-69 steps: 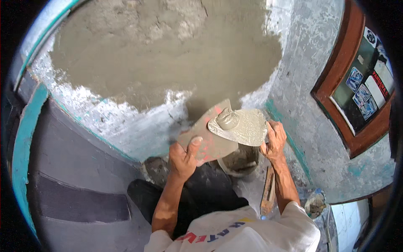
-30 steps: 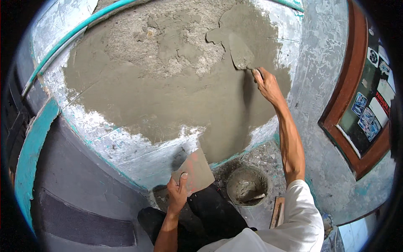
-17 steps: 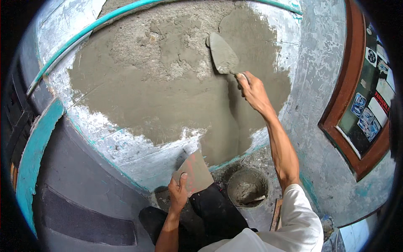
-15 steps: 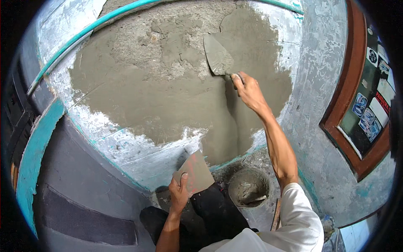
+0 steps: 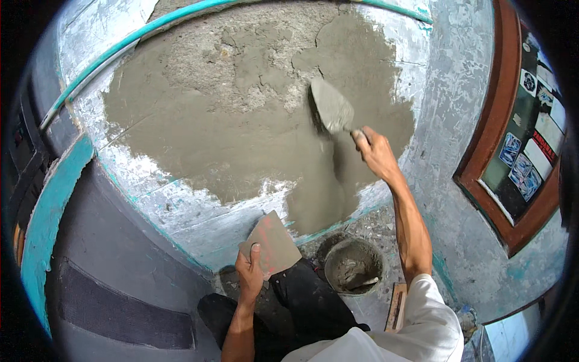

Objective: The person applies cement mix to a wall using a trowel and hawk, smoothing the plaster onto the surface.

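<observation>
My right hand [image 5: 379, 152] is closed round the handle of a pointed trowel [image 5: 333, 106], its grey-coated blade angled up and left over the wall. Wet grey mortar [image 5: 223, 145] covers much of the wall around it; whether the blade touches the mortar is hard to tell. Lower down, my left hand [image 5: 250, 268] grips a flat, squarish board [image 5: 275, 246] with reddish streaks, thumb on its face, just above my knees. Rough bare masonry [image 5: 199, 57] shows above the smooth mortar.
A bucket [image 5: 381, 256] of mortar stands on the floor by the wall's foot, and a wooden float [image 5: 395, 306] lies near my right arm. A teal pipe [image 5: 163, 23] crosses the top. At right hangs a brown-framed panel [image 5: 512, 136]; a teal-edged ledge [image 5: 51, 223] is at left.
My right hand and the trowel have moved down and to the right, away from the rough patch. My left hand with the board has shifted slightly left. More of the wooden float shows.
</observation>
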Demonstrator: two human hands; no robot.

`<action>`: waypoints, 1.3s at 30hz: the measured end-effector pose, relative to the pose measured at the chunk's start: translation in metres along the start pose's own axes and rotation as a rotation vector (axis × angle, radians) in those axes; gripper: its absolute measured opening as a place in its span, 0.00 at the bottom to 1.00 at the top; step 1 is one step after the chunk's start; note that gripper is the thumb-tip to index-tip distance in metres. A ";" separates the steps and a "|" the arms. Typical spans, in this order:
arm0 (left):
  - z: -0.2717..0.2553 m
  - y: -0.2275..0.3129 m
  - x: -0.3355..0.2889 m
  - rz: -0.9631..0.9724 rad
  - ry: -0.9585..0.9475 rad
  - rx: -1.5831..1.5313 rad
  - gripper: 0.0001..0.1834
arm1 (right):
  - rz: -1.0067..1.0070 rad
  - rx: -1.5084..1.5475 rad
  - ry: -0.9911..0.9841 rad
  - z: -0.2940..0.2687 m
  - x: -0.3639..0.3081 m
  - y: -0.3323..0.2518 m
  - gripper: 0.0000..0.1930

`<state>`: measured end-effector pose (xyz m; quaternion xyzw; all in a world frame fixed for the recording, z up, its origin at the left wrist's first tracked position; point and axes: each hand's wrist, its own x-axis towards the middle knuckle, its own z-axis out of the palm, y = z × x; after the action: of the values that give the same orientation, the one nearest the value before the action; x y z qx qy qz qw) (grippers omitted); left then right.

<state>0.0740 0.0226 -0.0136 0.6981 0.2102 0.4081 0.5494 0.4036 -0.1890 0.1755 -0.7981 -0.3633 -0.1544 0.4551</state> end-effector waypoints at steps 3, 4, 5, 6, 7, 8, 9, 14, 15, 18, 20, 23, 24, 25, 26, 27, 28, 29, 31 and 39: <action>0.001 0.002 0.002 -0.053 0.026 -0.021 0.19 | 0.005 0.065 0.096 -0.007 0.039 0.003 0.22; 0.001 0.003 0.002 -0.165 0.034 -0.035 0.19 | -0.034 0.030 0.132 -0.004 0.051 0.006 0.22; 0.000 0.004 0.003 -0.157 0.031 -0.035 0.19 | -0.072 -0.005 0.167 0.000 0.059 0.010 0.22; 0.000 0.004 0.003 -0.137 0.024 -0.020 0.20 | -0.083 -0.079 0.135 0.008 0.062 0.015 0.21; -0.002 0.005 0.004 -0.115 0.009 -0.015 0.20 | -0.079 -0.074 0.136 0.015 0.056 0.022 0.21; -0.004 0.005 0.005 -0.119 0.016 -0.002 0.20 | -0.084 -0.083 0.123 0.023 0.042 0.030 0.21; -0.005 0.004 0.007 -0.051 0.043 0.021 0.20 | -0.063 -0.115 0.112 0.028 0.032 0.037 0.21; -0.016 0.002 0.012 0.034 0.074 -0.022 0.21 | -0.035 -0.038 0.088 0.023 -0.008 0.042 0.20; -0.019 0.001 0.012 -0.032 0.068 -0.075 0.21 | 0.037 -0.060 0.116 0.019 -0.007 0.035 0.21; -0.021 -0.002 0.015 -0.062 0.079 -0.142 0.22 | -0.019 0.124 0.087 0.018 0.025 0.008 0.21; -0.020 -0.005 0.018 -0.021 0.090 -0.153 0.23 | -0.059 0.155 0.092 0.030 0.043 -0.006 0.22; -0.019 -0.009 0.020 -0.003 0.111 -0.160 0.23 | -0.047 0.041 0.039 0.048 0.046 -0.010 0.22; -0.019 -0.009 0.019 0.010 0.118 -0.135 0.23 | -0.055 -0.012 0.003 0.053 0.036 -0.008 0.22; -0.020 -0.008 0.020 0.030 0.121 -0.112 0.22 | -0.051 -0.080 -0.031 0.054 0.027 -0.006 0.22; -0.022 -0.007 0.019 0.027 0.127 -0.118 0.22 | -0.026 -0.109 -0.114 0.050 0.017 -0.003 0.22; -0.024 -0.005 0.018 0.003 0.121 -0.144 0.23 | -0.066 -0.090 -0.103 0.043 0.008 -0.001 0.22; -0.025 -0.004 0.020 -0.039 0.113 -0.163 0.23 | -0.037 -0.006 -0.097 0.035 0.002 0.000 0.22; -0.026 -0.003 0.021 -0.014 0.124 -0.181 0.23 | 0.041 0.063 -0.091 0.028 0.002 -0.001 0.22; -0.028 -0.002 0.021 -0.074 0.120 -0.141 0.25 | 0.042 0.206 -0.028 0.014 0.016 -0.005 0.23; -0.039 -0.034 0.036 -0.152 0.445 -0.278 0.27 | 0.051 0.046 -0.317 0.022 -0.017 0.046 0.26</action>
<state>0.0686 0.0829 -0.0311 0.4912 0.3197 0.5341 0.6093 0.4237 -0.1930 0.1256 -0.8109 -0.4137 -0.0067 0.4139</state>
